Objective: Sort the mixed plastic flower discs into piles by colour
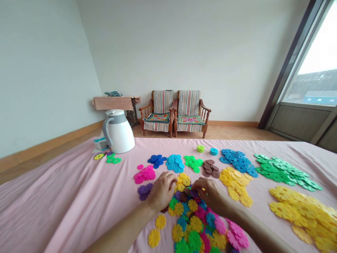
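Note:
My left hand (163,189) is closed, its fingertips pinched beside a small pile of yellow snowflake discs (183,181); what is in them, if anything, is hidden. Across from it, my right hand (209,195) has its fingers curled round a purple snowflake disc (194,193). Under and in front of both hands spreads a mixed heap of flower-shaped plastic discs (196,225) in yellow, green, pink, blue and brown. A purple pile (144,190) lies just left of my left hand, with a magenta pile (145,174) behind it.
Sorted piles ring the heap: dark blue (157,160), light blue (174,163), green (194,163), brown (210,168). Larger yellow (305,211) and green (285,170) piles lie right. A white jug (119,131) stands back left on the pink cloth (65,196). Two armchairs (188,105) stand beyond.

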`<move>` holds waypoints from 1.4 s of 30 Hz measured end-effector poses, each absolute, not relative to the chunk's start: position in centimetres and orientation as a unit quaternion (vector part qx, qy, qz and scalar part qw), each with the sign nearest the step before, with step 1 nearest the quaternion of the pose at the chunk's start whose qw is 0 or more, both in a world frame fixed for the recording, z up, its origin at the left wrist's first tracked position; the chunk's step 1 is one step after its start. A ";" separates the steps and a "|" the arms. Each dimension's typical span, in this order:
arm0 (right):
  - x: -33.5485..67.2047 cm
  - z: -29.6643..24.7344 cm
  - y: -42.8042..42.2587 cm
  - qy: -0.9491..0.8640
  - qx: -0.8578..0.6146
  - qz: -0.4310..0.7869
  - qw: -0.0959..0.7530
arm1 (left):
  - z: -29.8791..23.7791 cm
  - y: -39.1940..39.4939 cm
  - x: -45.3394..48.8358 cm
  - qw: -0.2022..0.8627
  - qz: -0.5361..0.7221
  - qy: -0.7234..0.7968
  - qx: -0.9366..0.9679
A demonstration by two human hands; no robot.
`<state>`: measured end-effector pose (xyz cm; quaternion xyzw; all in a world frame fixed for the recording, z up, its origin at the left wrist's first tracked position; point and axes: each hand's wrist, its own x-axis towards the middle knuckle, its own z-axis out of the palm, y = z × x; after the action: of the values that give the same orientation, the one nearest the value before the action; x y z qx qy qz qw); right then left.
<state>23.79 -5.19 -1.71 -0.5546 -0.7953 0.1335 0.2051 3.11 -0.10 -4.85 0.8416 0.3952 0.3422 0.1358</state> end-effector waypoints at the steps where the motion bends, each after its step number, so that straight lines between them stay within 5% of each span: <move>1: 23.8 -1.6 -5.3 -0.792 -0.551 0.151 0.214 | -4.9 0.0 3.1 0.138 0.343 0.396 0.841; 20: 20.2 -5.2 1.3 -0.678 -0.652 0.095 0.326 | -5.2 0.7 2.5 0.105 0.405 0.434 0.798; 28: 26.0 -3.7 -1.1 -0.659 -0.644 0.109 0.374 | -4.1 1.3 0.7 0.143 0.479 0.480 0.721; 36: 36.8 -4.4 -5.1 -0.605 -0.688 0.074 0.393 | -2.5 0.6 -4.9 0.131 0.495 0.528 0.677; 42: 32.6 -4.1 -7.4 -0.670 -0.644 0.160 0.333 | -3.3 1.9 -8.2 0.107 0.515 0.595 0.608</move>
<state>32.55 -7.43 -4.10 -0.6439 -0.6697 0.1602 0.3334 -8.22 1.95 -3.29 0.6075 0.5949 0.5153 0.1073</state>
